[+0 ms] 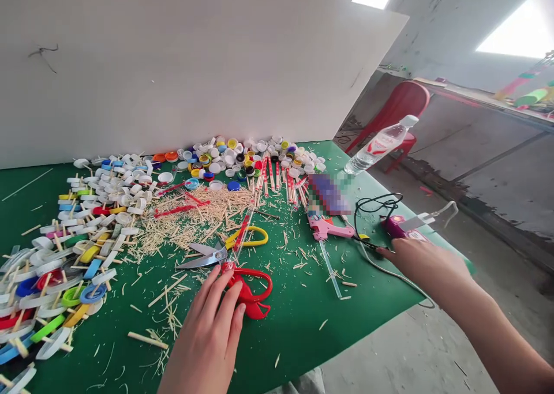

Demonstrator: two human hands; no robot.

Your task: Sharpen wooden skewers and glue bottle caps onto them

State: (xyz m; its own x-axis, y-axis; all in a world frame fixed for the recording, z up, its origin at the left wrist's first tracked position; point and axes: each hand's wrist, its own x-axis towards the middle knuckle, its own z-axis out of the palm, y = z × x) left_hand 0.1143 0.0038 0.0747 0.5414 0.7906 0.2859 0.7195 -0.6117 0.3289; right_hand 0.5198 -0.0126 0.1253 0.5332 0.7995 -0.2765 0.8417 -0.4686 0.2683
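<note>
A pair of scissors (208, 259) lies spread on the green table, with a yellow handle loop (258, 236) and a red handle loop (259, 278). My left hand (212, 325) is stretched out, its fingertips on or beside the red handle. A red-printed clear wrapper (242, 235) crosses the scissors. At the right edge, my right hand (426, 264) has its fingers closed on a black cord (366, 243), close to a purple power socket (393, 226); some fingers are hidden. A pink glue gun (329, 229) lies left of it, a clear glue stick (329, 270) projecting from it.
Bottle caps joined with sticks (93, 232) crowd the left. Loose caps (234, 154), wrapped sticks (272, 172) and a heap of wood splinters (203, 209) lie farther back. A water bottle (381, 146) and a blurred phone-like slab (331, 195) are at right. A white board (194, 65) stands behind.
</note>
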